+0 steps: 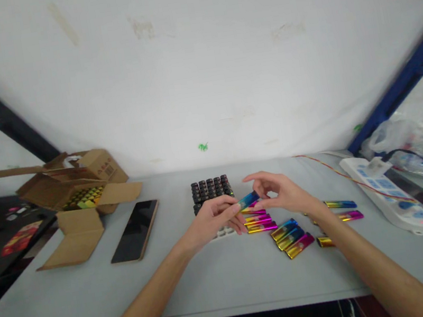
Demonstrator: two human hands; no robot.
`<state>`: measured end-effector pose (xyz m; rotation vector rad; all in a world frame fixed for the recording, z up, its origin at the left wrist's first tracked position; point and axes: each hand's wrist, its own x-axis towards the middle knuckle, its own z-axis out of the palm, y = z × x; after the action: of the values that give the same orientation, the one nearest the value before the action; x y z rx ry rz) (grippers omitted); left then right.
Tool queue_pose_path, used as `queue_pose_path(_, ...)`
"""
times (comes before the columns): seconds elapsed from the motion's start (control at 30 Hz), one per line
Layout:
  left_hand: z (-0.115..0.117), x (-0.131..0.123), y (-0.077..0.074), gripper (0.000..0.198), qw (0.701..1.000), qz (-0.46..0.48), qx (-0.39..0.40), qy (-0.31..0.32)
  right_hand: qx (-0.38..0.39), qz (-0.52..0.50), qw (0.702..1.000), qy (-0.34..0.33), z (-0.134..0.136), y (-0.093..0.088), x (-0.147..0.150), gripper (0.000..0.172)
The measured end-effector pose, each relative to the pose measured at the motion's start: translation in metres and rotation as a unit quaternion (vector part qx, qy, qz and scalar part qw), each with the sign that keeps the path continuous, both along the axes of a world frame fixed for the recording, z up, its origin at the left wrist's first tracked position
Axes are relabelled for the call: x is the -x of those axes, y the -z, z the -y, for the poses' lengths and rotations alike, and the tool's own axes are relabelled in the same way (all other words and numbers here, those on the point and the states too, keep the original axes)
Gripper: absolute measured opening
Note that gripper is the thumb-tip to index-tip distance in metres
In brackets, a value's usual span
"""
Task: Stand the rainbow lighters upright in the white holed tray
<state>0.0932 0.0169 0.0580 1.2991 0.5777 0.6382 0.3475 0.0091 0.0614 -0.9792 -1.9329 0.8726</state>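
My left hand is closed around one end of a shiny blue-and-yellow tube, possibly a lighter casing, held tilted above the table. At its dark end, my right hand pinches with thumb and curled fingers, the index finger stretched out. Behind my left hand stands a white tray with rows of upright black-topped pieces. Several pink-and-yellow tubes lie just below the held one. A small group of yellow, blue and pink tubes rests nearer me. More tubes are partly hidden by my right forearm.
On the left, an open cardboard box holds several yellow-topped pieces, and a phone lies beside it. A white power strip with cables runs along the right side. Plastic bags sit behind it. A wall closes off the back.
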Motion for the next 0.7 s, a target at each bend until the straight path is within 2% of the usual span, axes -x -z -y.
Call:
queue_pose_path(0.03, 0.000, 0.000, 0.001, 0.043, 1.000, -0.001, 0.005, 0.004, 0.012, -0.019, 1.000, 0.013, -0.001, 0.005, -0.004, 0.059)
queue_pose_path(0.1, 0.001, 0.001, 0.001, 0.048, 1.000, -0.005, 0.005, 0.013, 0.008, -0.027, 0.998, 0.063, -0.003, 0.014, -0.012, 0.052)
queue_pose_path(0.17, 0.003, 0.000, 0.001, 0.047, 1.000, -0.004, 0.002, 0.031, -0.015, 0.015, 0.993, 0.119, -0.003, 0.020, -0.019, 0.046)
queue_pose_path(0.27, 0.006, -0.002, 0.002, 0.039, 0.998, 0.009, 0.014, 0.057, -0.055, 0.100, 0.980, 0.163, 0.000, 0.022, -0.025, 0.042)
queue_pose_path(0.47, 0.010, -0.006, 0.010, 0.031, 0.992, 0.037, 0.055, 0.109, -0.105, 0.176, 0.958, 0.202, 0.007, 0.017, -0.031, 0.038)
queue_pose_path(0.7, 0.015, -0.011, 0.017, 0.035, 0.991, 0.043, 0.079, 0.098, -0.110, 0.217, 0.950, 0.196, 0.009, 0.020, -0.031, 0.037)
